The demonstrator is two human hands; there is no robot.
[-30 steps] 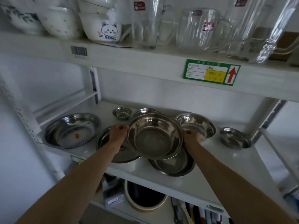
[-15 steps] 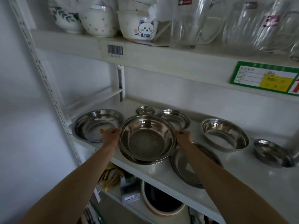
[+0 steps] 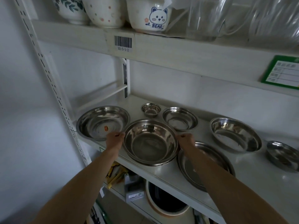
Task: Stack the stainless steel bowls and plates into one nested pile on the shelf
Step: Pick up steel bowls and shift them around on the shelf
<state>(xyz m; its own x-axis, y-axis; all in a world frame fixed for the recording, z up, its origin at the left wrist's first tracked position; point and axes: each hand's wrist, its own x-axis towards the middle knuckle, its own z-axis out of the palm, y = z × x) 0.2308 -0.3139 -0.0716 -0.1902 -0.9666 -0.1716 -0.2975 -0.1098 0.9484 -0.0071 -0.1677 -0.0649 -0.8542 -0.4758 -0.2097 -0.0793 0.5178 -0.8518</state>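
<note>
I hold a deep steel bowl point(image 3: 150, 141) by its rim, my left hand point(image 3: 114, 139) gripping its left edge and my right hand point(image 3: 186, 140) its right edge. It sits on a flatter plate whose rim point(image 3: 152, 164) shows beneath it. To its left lies the largest steel basin point(image 3: 102, 122) with an orange sticker. Behind are a tiny bowl point(image 3: 151, 109) and a small bowl point(image 3: 180, 118). A flat plate point(image 3: 215, 160) lies under my right forearm. Further right are a medium bowl point(image 3: 235, 135) and a small dish point(image 3: 282, 153).
The white shelf point(image 3: 252, 180) carries all the steel ware. An upper shelf point(image 3: 161, 46) close above holds ceramic bowls point(image 3: 145, 13) and glass jugs point(image 3: 208, 18). A slotted upright point(image 3: 53, 88) stands at the left. A dark pot point(image 3: 166, 201) and small items sit on the shelf below.
The bowl in both hands has moved left, off the right flat plate and onto the plate next to the large basin. The view has swung left and closer.
</note>
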